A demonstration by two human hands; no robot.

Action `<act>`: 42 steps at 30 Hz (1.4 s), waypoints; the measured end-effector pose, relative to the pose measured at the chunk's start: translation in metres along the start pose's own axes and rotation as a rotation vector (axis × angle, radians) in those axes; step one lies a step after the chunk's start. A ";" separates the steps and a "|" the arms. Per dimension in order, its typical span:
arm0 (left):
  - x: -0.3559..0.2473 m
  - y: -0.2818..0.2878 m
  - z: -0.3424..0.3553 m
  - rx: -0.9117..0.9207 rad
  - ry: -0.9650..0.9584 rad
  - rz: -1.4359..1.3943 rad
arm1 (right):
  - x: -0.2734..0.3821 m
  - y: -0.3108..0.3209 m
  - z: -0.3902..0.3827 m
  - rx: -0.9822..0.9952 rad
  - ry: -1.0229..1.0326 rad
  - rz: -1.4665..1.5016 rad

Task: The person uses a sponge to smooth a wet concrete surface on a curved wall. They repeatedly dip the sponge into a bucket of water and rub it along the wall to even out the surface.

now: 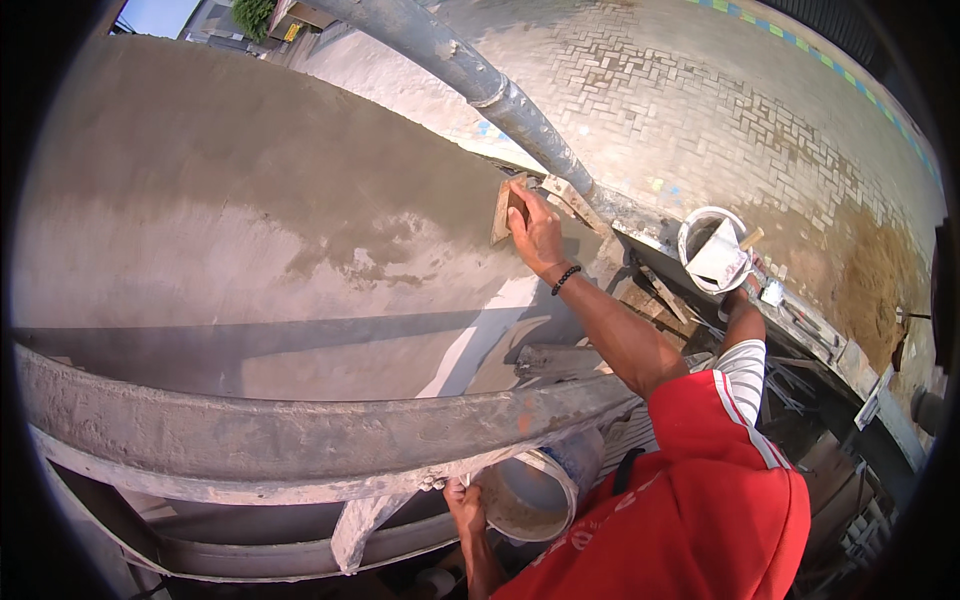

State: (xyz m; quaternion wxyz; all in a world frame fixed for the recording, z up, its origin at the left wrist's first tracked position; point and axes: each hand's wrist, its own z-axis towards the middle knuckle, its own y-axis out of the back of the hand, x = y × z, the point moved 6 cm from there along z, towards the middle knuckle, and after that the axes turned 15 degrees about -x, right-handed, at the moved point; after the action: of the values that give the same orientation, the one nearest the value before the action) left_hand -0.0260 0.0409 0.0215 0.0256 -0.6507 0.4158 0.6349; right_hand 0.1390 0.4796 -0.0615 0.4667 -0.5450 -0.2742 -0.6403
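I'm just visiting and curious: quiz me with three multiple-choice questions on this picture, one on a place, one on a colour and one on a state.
1. Where is the wooden float?
A. Flat against the grey plastered wall
B. Inside the white bucket
C. On the brick paving

2. What colour is the bead bracelet on the right wrist?
A. Yellow
B. Black
C. White

3. How is the right hand?
A. Open and hanging free
B. Resting flat on the scaffold pipe
C. Closed in a grip on the float

Answers:
1 A: the wooden float lies on the plastered wall, beside the slanting pipe.
2 B: the bracelet shows dark black beads.
3 C: the right hand wraps its fingers over the float's back.
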 end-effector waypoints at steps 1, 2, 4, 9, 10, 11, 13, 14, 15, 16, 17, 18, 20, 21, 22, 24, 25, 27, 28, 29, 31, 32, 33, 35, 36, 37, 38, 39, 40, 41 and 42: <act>-0.004 -0.004 0.001 -0.021 0.000 -0.041 | -0.018 -0.003 -0.022 0.122 -0.110 -0.102; -0.009 -0.008 -0.001 -0.036 0.002 -0.081 | -0.032 0.004 -0.037 0.182 -0.072 -0.102; -0.010 -0.009 -0.006 -0.066 0.005 -0.117 | -0.037 0.012 -0.051 0.311 0.001 -0.098; -0.002 0.000 -0.008 -0.067 0.009 -0.055 | 0.038 0.009 0.030 0.075 -0.045 -0.024; 0.000 0.000 -0.007 -0.064 0.018 -0.055 | 0.049 -0.001 0.039 0.056 0.037 -0.001; 0.004 0.002 -0.006 -0.061 0.027 -0.055 | 0.056 -0.005 0.042 0.038 0.120 0.022; 0.001 0.002 -0.003 -0.048 0.028 -0.067 | 0.029 -0.006 0.008 0.053 0.057 -0.062; -0.004 -0.004 0.000 -0.036 0.014 -0.092 | 0.014 -0.005 -0.005 0.057 0.040 -0.102; -0.008 -0.007 -0.003 -0.031 0.010 -0.111 | -0.001 -0.001 -0.016 0.138 0.044 -0.128; -0.009 -0.007 -0.007 -0.035 0.012 -0.103 | -0.018 0.006 -0.026 0.219 0.045 -0.149; -0.011 -0.007 -0.007 -0.037 0.010 -0.094 | -0.026 0.007 -0.032 0.296 0.047 -0.169; -0.012 -0.007 -0.006 -0.039 0.005 -0.085 | -0.020 0.009 -0.024 0.231 0.026 -0.139; -0.011 -0.007 -0.008 -0.068 -0.006 -0.112 | 0.013 0.012 0.010 0.109 -0.023 -0.079; -0.010 -0.006 -0.011 -0.080 -0.006 -0.121 | 0.035 0.010 0.028 0.119 -0.144 -0.011; -0.011 -0.007 -0.009 -0.073 -0.005 -0.116 | 0.042 0.005 0.035 0.079 -0.055 0.008; -0.008 -0.006 -0.006 -0.079 0.004 -0.116 | 0.056 -0.009 0.039 0.020 0.128 0.052; -0.004 -0.004 -0.003 -0.071 0.011 -0.094 | 0.047 -0.010 0.019 -0.037 0.162 0.049; 0.004 0.001 -0.001 -0.054 0.021 -0.059 | 0.009 -0.005 -0.029 0.104 0.222 -0.028; 0.007 0.002 -0.003 -0.052 0.028 -0.044 | -0.002 -0.002 -0.041 0.184 0.253 -0.063; 0.008 0.003 -0.006 -0.045 0.034 -0.024 | -0.005 0.003 -0.037 0.191 0.193 -0.057; 0.012 0.005 -0.007 -0.053 0.043 -0.003 | 0.001 0.008 -0.024 0.198 0.071 -0.042; 0.016 0.007 -0.009 -0.071 0.055 -0.004 | 0.026 0.008 -0.005 0.200 -0.010 -0.019; 0.020 0.010 -0.012 -0.086 0.073 0.004 | 0.065 0.008 0.024 0.201 -0.097 -0.001; 0.021 0.011 -0.008 -0.089 0.088 0.031 | 0.088 -0.003 0.047 0.129 -0.091 0.035; 0.024 0.013 -0.007 -0.090 0.094 0.031 | 0.087 -0.013 0.046 0.078 -0.003 0.054; 0.026 0.014 -0.006 -0.093 0.098 0.027 | 0.085 -0.016 0.042 0.031 0.086 0.074; 0.030 0.016 -0.003 -0.094 0.096 0.008 | 0.070 -0.018 0.025 0.071 0.100 0.010; 0.029 0.015 -0.003 -0.088 0.097 -0.004 | 0.052 -0.017 0.000 0.116 0.123 -0.051; 0.029 0.013 -0.004 -0.084 0.098 -0.017 | 0.039 -0.013 -0.020 0.167 0.142 -0.110; 0.026 0.012 -0.005 -0.074 0.102 -0.017 | 0.027 -0.006 -0.030 0.229 0.110 -0.110; 0.025 0.014 -0.003 -0.077 0.087 -0.016 | 0.024 0.002 -0.032 0.282 0.074 -0.108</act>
State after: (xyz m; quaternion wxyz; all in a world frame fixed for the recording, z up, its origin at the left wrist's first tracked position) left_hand -0.0354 0.0177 0.0075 -0.0127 -0.6814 0.3866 0.6213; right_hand 0.1275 0.4440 -0.0471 0.5134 -0.4345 -0.3728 -0.6392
